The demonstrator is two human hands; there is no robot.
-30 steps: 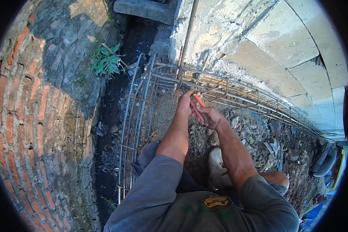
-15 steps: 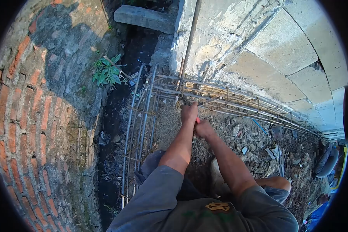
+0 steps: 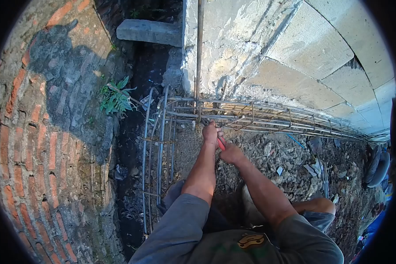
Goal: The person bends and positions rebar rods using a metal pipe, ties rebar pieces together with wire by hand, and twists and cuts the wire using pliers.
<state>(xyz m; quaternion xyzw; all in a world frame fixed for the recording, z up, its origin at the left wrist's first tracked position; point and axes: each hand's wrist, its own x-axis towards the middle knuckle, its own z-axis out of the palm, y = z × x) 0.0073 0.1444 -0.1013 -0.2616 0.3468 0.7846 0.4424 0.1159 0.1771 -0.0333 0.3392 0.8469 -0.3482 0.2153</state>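
Observation:
Red-handled pliers (image 3: 221,144) are between my two hands, their head hidden near the rebar cage (image 3: 268,118). My left hand (image 3: 210,134) is closed at the cage's lower bars, near the pliers' front end; what its fingers grip is hidden. Wrapped round the rear of the red handles is my right hand (image 3: 231,154), a little lower and to the right. A second run of long bars (image 3: 162,149) with stirrups stands left of my hands and meets the cage at a corner. An upright bar (image 3: 200,53) rises beside the wall just above my left hand.
On the left a curved brick wall (image 3: 53,163) borders a dark ditch (image 3: 134,105), with a green plant (image 3: 115,97) on its edge. A concrete beam (image 3: 149,32) spans the ditch. A block wall (image 3: 303,57) stands behind the cage, and rubble (image 3: 286,158) lies below it.
The pliers' handles were spread and in plain view; now they are closed together and mostly covered by my hands. My view has shifted, so the walls and cage sit lower and further left.

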